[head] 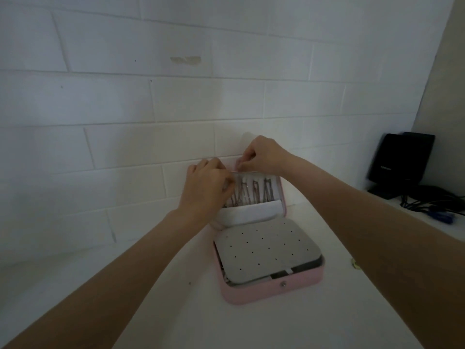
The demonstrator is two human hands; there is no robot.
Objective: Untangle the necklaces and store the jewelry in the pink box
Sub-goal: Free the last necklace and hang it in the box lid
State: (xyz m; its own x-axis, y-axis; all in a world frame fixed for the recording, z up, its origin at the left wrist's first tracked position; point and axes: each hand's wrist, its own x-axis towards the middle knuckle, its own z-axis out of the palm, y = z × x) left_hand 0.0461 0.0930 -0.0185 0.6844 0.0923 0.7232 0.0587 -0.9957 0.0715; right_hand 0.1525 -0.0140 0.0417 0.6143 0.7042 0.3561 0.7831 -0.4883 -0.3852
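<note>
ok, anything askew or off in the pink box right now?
Yes. The grey perforated insert in the pink box base sits skewed, its near-left corner riding up, with dark gaps along its near and right edges. Both hands, left hand and right hand, work at the lid's necklaces.

Two bare forearms and hands
No sleeves, rings or watch show on the left hand (205, 187) or right hand (261, 154).
</note>
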